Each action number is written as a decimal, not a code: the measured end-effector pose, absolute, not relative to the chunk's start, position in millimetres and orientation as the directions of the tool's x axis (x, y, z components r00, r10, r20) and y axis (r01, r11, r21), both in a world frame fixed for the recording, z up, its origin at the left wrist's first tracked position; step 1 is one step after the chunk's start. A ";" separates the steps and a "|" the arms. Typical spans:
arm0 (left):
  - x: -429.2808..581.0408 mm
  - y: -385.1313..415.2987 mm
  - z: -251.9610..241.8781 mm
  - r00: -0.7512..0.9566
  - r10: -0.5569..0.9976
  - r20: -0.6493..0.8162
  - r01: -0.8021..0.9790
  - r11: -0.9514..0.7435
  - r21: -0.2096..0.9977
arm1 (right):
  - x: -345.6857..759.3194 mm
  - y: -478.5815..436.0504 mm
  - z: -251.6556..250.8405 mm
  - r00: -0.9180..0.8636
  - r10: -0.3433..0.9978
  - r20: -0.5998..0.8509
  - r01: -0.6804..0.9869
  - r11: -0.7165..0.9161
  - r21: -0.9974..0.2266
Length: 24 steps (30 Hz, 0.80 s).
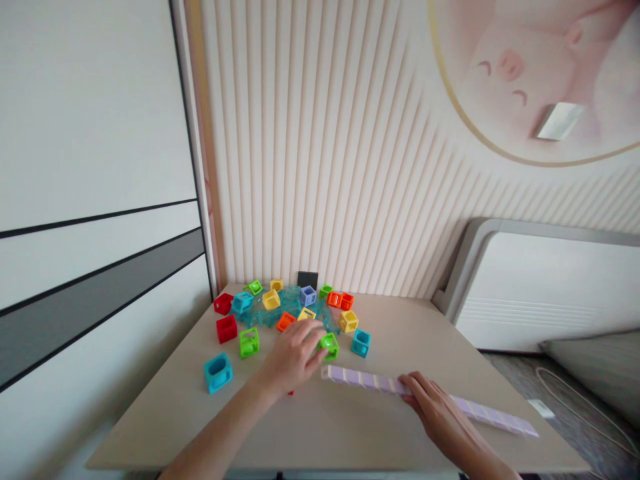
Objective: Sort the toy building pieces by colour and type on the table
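Note:
My left hand (295, 353) is over the table's middle, its thumb and fingers closed about the left side of a green hollow cube block (330, 345). My right hand (425, 393) grips a long, narrow purple strip with pale cross bands (360, 379), lying slantwise across the table's right half; the fingers hide its middle. Close to my left hand are an orange block (287, 322) and a yellow block (307, 315), partly covered. A blue block (361, 343) sits just right of the green one. Under my left wrist, a bit of something red (291, 393) shows.
Clear teal plastic pieces (265, 313) lie among several coloured cubes at the back. Red (227, 329), green (249, 343) and blue (218, 373) blocks stand on the left. The table (320, 440) meets a ribbed wall (310, 167); a cabinet (100, 267) borders it left, a headboard (550, 287) right.

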State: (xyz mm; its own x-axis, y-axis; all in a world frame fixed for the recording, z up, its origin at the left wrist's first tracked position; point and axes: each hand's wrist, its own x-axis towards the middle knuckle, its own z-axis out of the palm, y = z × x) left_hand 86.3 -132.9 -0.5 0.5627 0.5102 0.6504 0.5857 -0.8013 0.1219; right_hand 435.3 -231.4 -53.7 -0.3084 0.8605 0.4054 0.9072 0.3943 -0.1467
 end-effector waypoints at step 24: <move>78.3 -49.9 56.6 0.642 0.633 0.433 0.610 -0.763 0.211 | 346.8 -95.8 122.2 -0.408 0.861 0.302 0.913 0.388 0.128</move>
State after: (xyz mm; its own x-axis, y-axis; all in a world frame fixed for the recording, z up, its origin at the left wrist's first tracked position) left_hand 78.3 -49.9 56.6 0.6417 0.6329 0.4333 0.6103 -0.7635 0.2112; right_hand 346.8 -95.8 122.2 -0.4081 0.8614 0.3024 0.9129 0.3877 0.1277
